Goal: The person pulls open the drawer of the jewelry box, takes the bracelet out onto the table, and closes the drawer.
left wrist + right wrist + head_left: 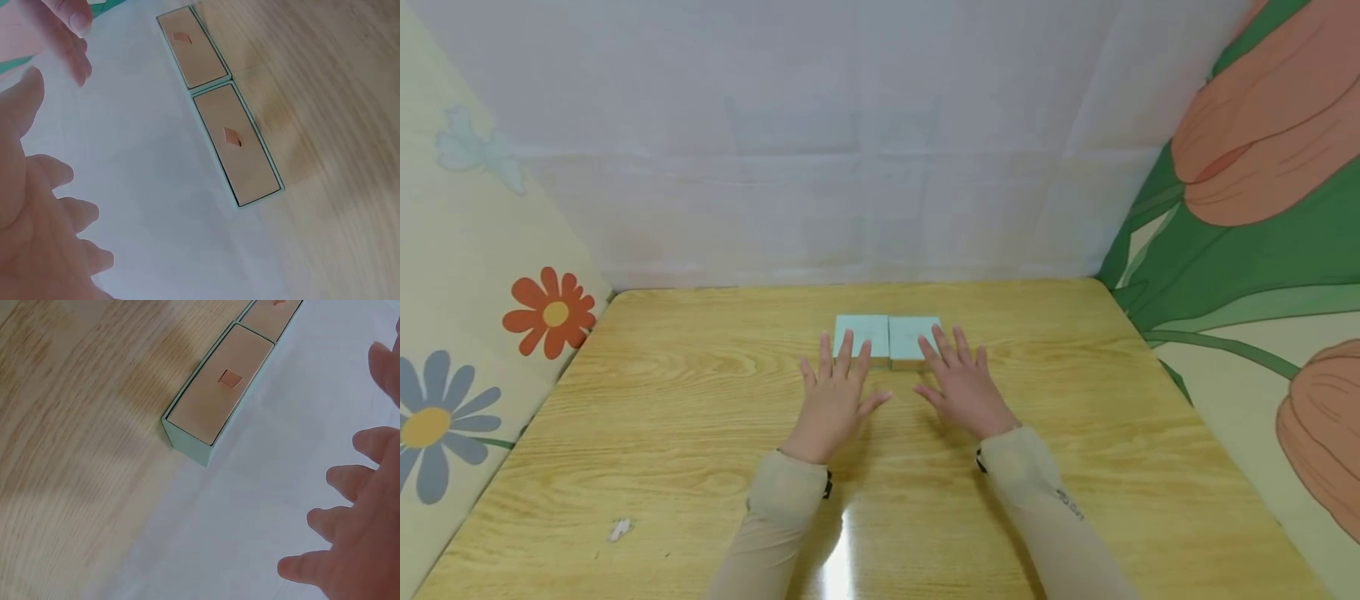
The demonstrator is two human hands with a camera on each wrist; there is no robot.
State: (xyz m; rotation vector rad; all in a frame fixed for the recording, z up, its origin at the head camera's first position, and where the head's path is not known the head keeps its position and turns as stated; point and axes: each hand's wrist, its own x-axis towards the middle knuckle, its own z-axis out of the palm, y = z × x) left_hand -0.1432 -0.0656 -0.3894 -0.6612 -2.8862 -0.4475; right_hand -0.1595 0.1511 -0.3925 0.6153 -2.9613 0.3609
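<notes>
The left hand (833, 407) and right hand (967, 392) hover with fingers spread apart, holding nothing; the left box (861, 324) and right box (912, 328) sit touching, towards the worktop's (685, 467) far edge; even, gentle pressure on their outer sides should keep them aligned; each has a brown panel (242, 164) with a small tab (230, 379); contents cannot be seen.

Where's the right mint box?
Head view: the right mint box is toward the far edge of the table, beside the left box, partly hidden by the right hand.
</notes>
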